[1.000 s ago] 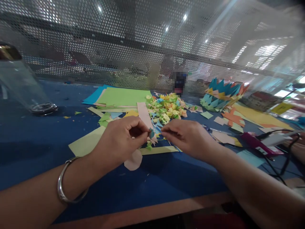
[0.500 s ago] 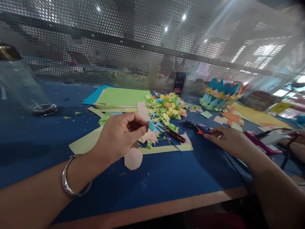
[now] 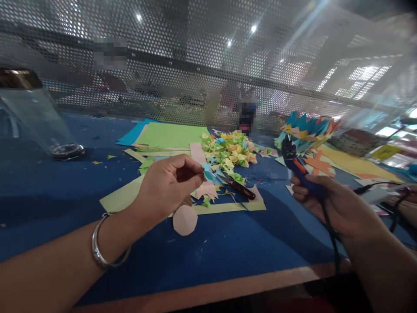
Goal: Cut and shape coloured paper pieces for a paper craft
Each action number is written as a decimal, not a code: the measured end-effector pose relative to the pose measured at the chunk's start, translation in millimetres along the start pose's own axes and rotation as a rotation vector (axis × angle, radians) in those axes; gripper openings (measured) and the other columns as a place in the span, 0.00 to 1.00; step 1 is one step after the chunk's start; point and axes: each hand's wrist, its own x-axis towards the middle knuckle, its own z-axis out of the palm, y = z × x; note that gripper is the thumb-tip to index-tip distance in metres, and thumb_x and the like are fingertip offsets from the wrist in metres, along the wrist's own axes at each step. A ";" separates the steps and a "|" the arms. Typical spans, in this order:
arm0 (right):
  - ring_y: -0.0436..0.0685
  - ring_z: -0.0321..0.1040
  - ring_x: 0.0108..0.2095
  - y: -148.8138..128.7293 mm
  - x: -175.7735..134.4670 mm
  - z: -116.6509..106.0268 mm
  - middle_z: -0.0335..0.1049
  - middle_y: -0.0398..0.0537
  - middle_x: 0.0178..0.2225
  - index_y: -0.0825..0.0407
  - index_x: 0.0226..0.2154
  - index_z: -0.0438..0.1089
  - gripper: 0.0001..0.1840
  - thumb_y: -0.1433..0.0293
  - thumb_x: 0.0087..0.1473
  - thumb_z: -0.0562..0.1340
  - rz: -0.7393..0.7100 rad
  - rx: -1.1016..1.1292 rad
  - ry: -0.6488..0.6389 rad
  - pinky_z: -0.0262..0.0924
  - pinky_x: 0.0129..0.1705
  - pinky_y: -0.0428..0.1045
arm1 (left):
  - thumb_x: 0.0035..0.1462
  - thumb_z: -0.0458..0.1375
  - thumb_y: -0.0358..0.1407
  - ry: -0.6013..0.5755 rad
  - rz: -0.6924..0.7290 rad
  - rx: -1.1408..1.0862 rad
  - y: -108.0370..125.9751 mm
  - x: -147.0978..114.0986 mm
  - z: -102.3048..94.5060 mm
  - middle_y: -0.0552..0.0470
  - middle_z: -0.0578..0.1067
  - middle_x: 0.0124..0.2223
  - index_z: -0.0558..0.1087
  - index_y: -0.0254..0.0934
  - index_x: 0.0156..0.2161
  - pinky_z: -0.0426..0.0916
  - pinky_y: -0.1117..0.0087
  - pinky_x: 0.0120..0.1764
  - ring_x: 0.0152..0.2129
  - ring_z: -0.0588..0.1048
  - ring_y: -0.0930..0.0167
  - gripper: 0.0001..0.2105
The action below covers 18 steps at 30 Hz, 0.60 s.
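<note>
My left hand [image 3: 171, 182], with a silver bangle at the wrist, pinches a small blue paper flower [image 3: 208, 174] between thumb and fingertips. In my right hand [image 3: 329, 200] is a dark blue glue gun [image 3: 298, 167] with an orange trigger, its nozzle pointing up and a black cord trailing down. Scissors [image 3: 239, 187] with a dark red handle lie on paper scraps just beyond the left fingertips, beside a thin blue stick [image 3: 233, 194]. A pale pink paper disc [image 3: 185, 220] rests below my left hand. Beyond it is a heap of small folded paper flowers [image 3: 233, 150].
A glass bottle [image 3: 41, 117] stands on the left of the blue table [image 3: 208, 265]. Green and blue paper sheets [image 3: 176, 134] lie at the back. A ring of folded paper points [image 3: 309, 126] is at the right rear. A perforated metal screen [image 3: 163, 78] closes the far side.
My right hand has picked the glue gun up from the table and tilted it upright. My left hand still holds the blue paper flower, nearly unmoved.
</note>
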 end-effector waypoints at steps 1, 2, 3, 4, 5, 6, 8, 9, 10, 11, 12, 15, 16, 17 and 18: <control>0.52 0.63 0.27 -1.3 -2.5 2.3 0.64 0.52 0.32 0.50 0.29 0.71 0.11 0.64 0.61 0.59 0.104 0.130 -0.036 0.64 0.28 0.50 | 0.53 0.64 0.35 -0.016 -0.024 -0.032 0.4 -1.0 0.4 0.52 0.77 0.31 0.74 0.38 0.33 0.75 0.70 0.30 0.28 0.77 0.70 0.04; 0.52 0.61 0.27 -2.0 -5.1 5.2 0.61 0.51 0.33 0.50 0.29 0.70 0.11 0.65 0.62 0.58 0.175 0.231 -0.052 0.63 0.29 0.50 | 0.53 0.64 0.35 -0.036 -0.047 -0.064 0.5 -1.8 0.9 0.52 0.77 0.31 0.74 0.38 0.34 0.75 0.70 0.28 0.27 0.76 0.70 0.04; 0.52 0.58 0.26 -2.2 -7.6 8.5 0.58 0.50 0.32 0.49 0.29 0.69 0.12 0.64 0.62 0.56 0.193 0.291 -0.059 0.62 0.27 0.51 | 0.54 0.64 0.36 -0.054 -0.058 -0.096 0.2 -2.6 1.5 0.52 0.77 0.31 0.74 0.39 0.34 0.74 0.71 0.25 0.26 0.76 0.70 0.05; 0.52 0.55 0.24 -2.0 -10.2 12.4 0.55 0.48 0.31 0.49 0.30 0.68 0.12 0.64 0.62 0.55 0.185 0.329 -0.064 0.60 0.25 0.51 | 0.54 0.64 0.36 -0.070 -0.060 -0.122 -0.2 -3.1 2.1 0.52 0.76 0.32 0.74 0.39 0.34 0.73 0.72 0.24 0.26 0.75 0.71 0.05; 0.51 0.51 0.23 -1.6 -12.6 16.7 0.52 0.46 0.31 0.49 0.31 0.68 0.12 0.63 0.61 0.54 0.166 0.365 -0.073 0.58 0.23 0.50 | 0.54 0.64 0.36 -0.084 -0.050 -0.141 -0.7 -3.3 2.9 0.52 0.76 0.32 0.74 0.39 0.33 0.72 0.73 0.24 0.25 0.75 0.72 0.04; 0.50 0.47 0.22 -1.1 -14.9 21.4 0.50 0.45 0.30 0.48 0.33 0.68 0.10 0.62 0.60 0.55 0.148 0.399 -0.090 0.55 0.21 0.49 | 0.53 0.64 0.35 -0.093 -0.032 -0.150 -1.1 -3.4 3.6 0.51 0.76 0.33 0.73 0.38 0.32 0.72 0.73 0.24 0.25 0.75 0.73 0.04; 0.49 0.39 0.20 0.0 -18.7 31.1 0.48 0.42 0.30 0.48 0.37 0.69 0.08 0.63 0.57 0.57 0.134 0.446 -0.130 0.51 0.19 0.47 | 0.53 0.64 0.32 -0.113 0.010 -0.155 -1.8 -3.0 5.1 0.50 0.77 0.36 0.73 0.38 0.30 0.73 0.73 0.28 0.28 0.75 0.73 0.04; 0.48 0.36 0.20 0.6 -20.3 35.7 0.48 0.41 0.29 0.48 0.36 0.68 0.08 0.63 0.56 0.59 0.125 0.454 -0.152 0.48 0.18 0.46 | 0.53 0.64 0.31 -0.128 0.026 -0.154 -2.0 -2.7 5.7 0.50 0.77 0.37 0.73 0.38 0.30 0.73 0.72 0.31 0.30 0.76 0.73 0.04; 0.47 0.35 0.20 1.4 -21.8 39.8 0.48 0.40 0.29 0.48 0.35 0.68 0.08 0.62 0.55 0.60 0.109 0.445 -0.168 0.46 0.18 0.45 | 0.53 0.63 0.30 -0.145 0.036 -0.150 -2.2 -2.3 6.2 0.50 0.77 0.38 0.74 0.38 0.30 0.74 0.71 0.34 0.32 0.76 0.72 0.03; 0.47 0.36 0.19 2.5 -23.4 43.1 0.49 0.40 0.27 0.48 0.34 0.68 0.08 0.61 0.55 0.60 0.094 0.413 -0.190 0.45 0.18 0.45 | 0.53 0.63 0.29 -0.159 0.046 -0.149 -2.5 -1.9 6.5 0.50 0.77 0.39 0.74 0.38 0.30 0.74 0.71 0.36 0.34 0.77 0.71 0.03; 0.47 0.38 0.18 4.0 -25.0 45.5 0.50 0.40 0.25 0.48 0.34 0.67 0.09 0.60 0.57 0.60 0.085 0.363 -0.216 0.44 0.17 0.46 | 0.53 0.63 0.30 -0.170 0.054 -0.148 -2.8 -1.5 6.7 0.49 0.77 0.39 0.75 0.38 0.30 0.74 0.70 0.37 0.36 0.77 0.71 0.03; 0.51 0.48 0.16 10.2 -31.0 48.2 0.56 0.41 0.19 0.47 0.35 0.68 0.14 0.55 0.62 0.57 0.087 0.159 -0.283 0.44 0.17 0.48 | 0.53 0.63 0.29 -0.183 0.064 -0.120 -4.4 -0.9 6.5 0.49 0.77 0.39 0.75 0.37 0.29 0.73 0.69 0.38 0.38 0.76 0.70 0.03; 0.52 0.52 0.17 12.1 -33.2 48.3 0.59 0.42 0.19 0.47 0.35 0.68 0.14 0.55 0.62 0.57 0.074 0.090 -0.287 0.47 0.18 0.48 | 0.53 0.62 0.29 -0.190 0.065 -0.102 -5.1 -0.9 6.3 0.49 0.77 0.39 0.74 0.38 0.29 0.73 0.69 0.39 0.38 0.77 0.70 0.03; 0.53 0.56 0.19 13.5 -35.3 48.2 0.61 0.43 0.19 0.48 0.34 0.69 0.15 0.55 0.62 0.57 0.042 0.016 -0.287 0.51 0.20 0.48 | 0.53 0.62 0.28 -0.194 0.069 -0.082 -5.8 -1.0 6.1 0.49 0.77 0.39 0.74 0.38 0.29 0.73 0.69 0.40 0.37 0.77 0.70 0.04; 0.54 0.59 0.21 14.2 -37.4 48.4 0.64 0.45 0.21 0.49 0.32 0.70 0.16 0.55 0.62 0.58 0.008 -0.061 -0.286 0.55 0.23 0.49 | 0.53 0.61 0.28 -0.201 0.069 -0.058 -6.5 -1.2 6.0 0.50 0.78 0.39 0.74 0.39 0.30 0.73 0.69 0.40 0.37 0.77 0.70 0.04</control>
